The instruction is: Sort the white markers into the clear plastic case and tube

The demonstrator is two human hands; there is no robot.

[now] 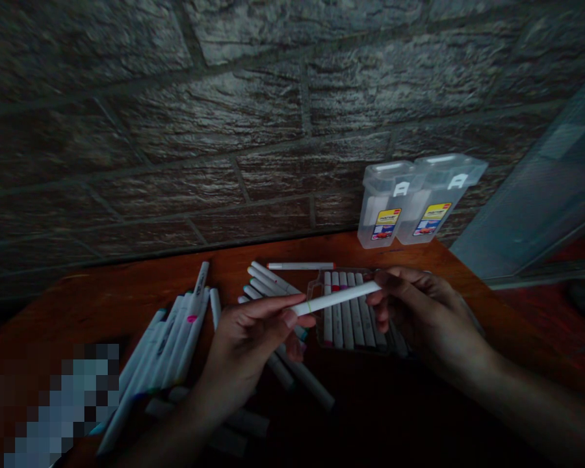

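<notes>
A white marker (338, 298) with a thin yellow-green ring near one end is stretched between my two hands above the table. Its left end is pinched by my left hand (258, 338), and the right end sits between the fingers of my right hand (419, 305). Below it, several white markers (351, 322) lie side by side in a clear tray (314, 289), partly covered by my right hand. More loose markers (268, 283) fan out behind and under my left hand. One marker with orange ends (301, 266) lies behind the tray.
Another pile of white markers (175, 338) lies to the left on the wooden table (102, 286). Two clear plastic cases (422, 201) with yellow labels stand at the back right against the brick wall (253, 110). A grey panel (541, 175) rises beyond the table's right edge.
</notes>
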